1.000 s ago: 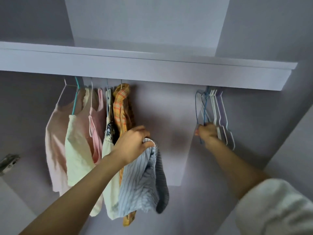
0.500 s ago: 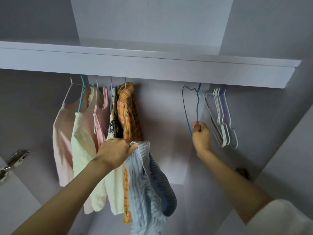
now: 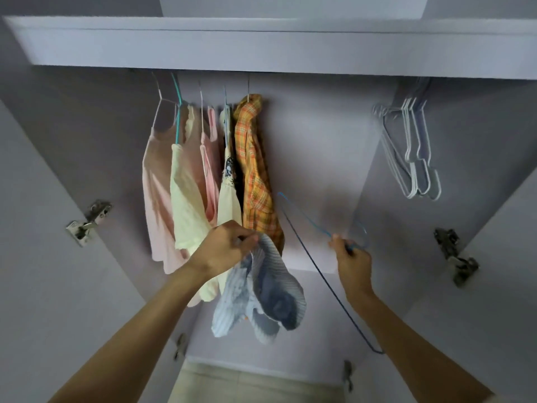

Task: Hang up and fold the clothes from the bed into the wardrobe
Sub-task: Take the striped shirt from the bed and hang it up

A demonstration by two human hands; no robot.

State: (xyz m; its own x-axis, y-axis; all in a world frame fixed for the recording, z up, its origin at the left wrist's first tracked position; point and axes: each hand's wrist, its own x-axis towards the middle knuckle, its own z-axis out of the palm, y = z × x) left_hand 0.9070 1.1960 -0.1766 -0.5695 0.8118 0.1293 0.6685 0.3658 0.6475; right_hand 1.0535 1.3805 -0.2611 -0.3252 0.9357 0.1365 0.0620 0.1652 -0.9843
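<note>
Item 1: left hand (image 3: 225, 247), which I see raised in front of the hanging row, fingers curled and pinching the top edge of the blue striped garment (image 3: 258, 292). The garment droops below the hand, bunched, inside the wardrobe opening, and covers the lower ends of the hung clothes.

Item 2: right hand (image 3: 353, 261), fingers closed round the neck of the blue wire hanger (image 3: 308, 257), just below its hook. The hanger is tilted, off the rail, its long bar running down past the right forearm.

Item 3: clothes on the rail, left part: pale pink top (image 3: 155, 199), cream top (image 3: 187, 205), pink strappy top (image 3: 210, 170), cream printed top (image 3: 228, 187), orange plaid shirt (image 3: 255, 175), each on a hanger, touching one another.

Item 4: white empty hangers (image 3: 415, 158), bunched at the right end, well apart from the clothes.

Item 5: shelf (image 3: 261, 45) above; door hinges (image 3: 87, 222) at both sides.
</note>
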